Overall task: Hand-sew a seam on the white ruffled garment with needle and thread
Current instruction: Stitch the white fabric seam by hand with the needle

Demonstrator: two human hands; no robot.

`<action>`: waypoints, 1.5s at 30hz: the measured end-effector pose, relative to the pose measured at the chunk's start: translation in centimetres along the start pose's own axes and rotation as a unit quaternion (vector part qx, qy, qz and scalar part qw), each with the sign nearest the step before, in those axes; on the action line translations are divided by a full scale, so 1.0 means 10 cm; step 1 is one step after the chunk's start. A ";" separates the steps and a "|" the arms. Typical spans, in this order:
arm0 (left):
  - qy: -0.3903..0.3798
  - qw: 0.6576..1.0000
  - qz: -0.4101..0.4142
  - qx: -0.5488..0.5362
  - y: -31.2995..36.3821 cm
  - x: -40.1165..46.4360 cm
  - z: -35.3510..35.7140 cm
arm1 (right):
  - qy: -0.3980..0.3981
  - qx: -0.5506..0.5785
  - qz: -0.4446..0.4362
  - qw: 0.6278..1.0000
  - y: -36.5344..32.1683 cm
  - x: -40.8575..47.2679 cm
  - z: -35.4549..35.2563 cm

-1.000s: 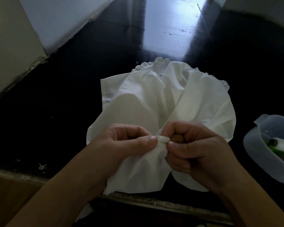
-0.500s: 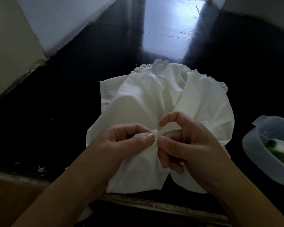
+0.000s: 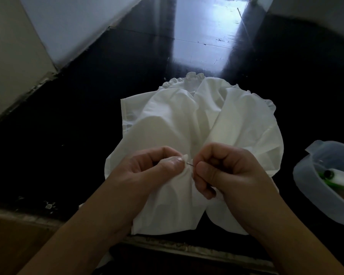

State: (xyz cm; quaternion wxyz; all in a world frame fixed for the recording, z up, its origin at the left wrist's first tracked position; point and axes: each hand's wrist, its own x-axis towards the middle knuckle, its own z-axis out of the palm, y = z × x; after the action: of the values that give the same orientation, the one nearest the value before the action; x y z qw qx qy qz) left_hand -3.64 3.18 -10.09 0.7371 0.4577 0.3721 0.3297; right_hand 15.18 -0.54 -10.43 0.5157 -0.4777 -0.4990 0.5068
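Note:
The white ruffled garment (image 3: pixel 187 120) lies bunched on a black glossy counter (image 3: pixel 87 135), its frilled edge at the far side. My left hand (image 3: pixel 147 171) pinches a small fold of the fabric between thumb and fingers. My right hand (image 3: pixel 224 173) sits just to its right, fingers curled, pinching a thin dark needle (image 3: pixel 190 164). The needle's tip sticks out toward the fold held by the left hand. No thread is visible in this dim light.
A translucent plastic container (image 3: pixel 326 183) stands at the right edge, holding a white spool and green items. A pale wall (image 3: pixel 18 56) runs along the left. The counter's front edge (image 3: pixel 167 247) lies just below the garment.
My right hand has curled tighter and drawn slightly right, and the needle now shows between the two hands. The left hand keeps its pinch on the fold.

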 end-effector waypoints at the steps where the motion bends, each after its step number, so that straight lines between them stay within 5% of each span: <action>1: -0.002 1.000 0.001 0.015 -0.02 0.00 0.01 | 0.008 -0.001 -0.006 1.000 0.00 -0.01 0.03; 6: 0.021 0.999 0.016 0.046 -0.04 0.04 -0.01 | 0.057 -0.065 -0.031 0.996 -0.06 -0.02 0.07; 11: 0.052 0.995 0.038 0.078 -0.06 0.07 -0.02 | 0.079 -0.316 -0.113 0.939 -0.17 -0.04 0.03; 21: 0.017 0.986 0.084 0.147 -0.08 0.09 -0.02 | 0.091 -0.228 -0.113 0.963 -0.08 -0.02 0.12; 27: 0.057 0.960 0.099 0.256 -0.08 0.10 0.03 | 0.187 0.020 -0.083 0.979 -0.19 -0.03 0.17; 33: 0.101 0.932 0.092 0.335 -0.07 0.06 0.00 | 0.198 0.119 -0.036 0.972 -0.34 -0.05 0.12; 38: 0.118 0.921 0.105 0.357 0.00 -0.01 0.03 | 0.187 -0.117 -0.031 0.975 -0.42 -0.14 -0.03; 45: 0.154 0.927 0.106 0.325 -0.01 -0.04 0.02 | 0.066 -0.522 0.037 0.850 -0.40 -0.28 -0.16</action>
State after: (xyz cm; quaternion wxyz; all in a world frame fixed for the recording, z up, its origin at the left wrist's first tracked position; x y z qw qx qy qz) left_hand -3.60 2.75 -10.03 0.4430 0.6523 0.5170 0.3332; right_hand 17.03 -3.42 -6.59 0.2032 -0.7269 -0.6367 0.1579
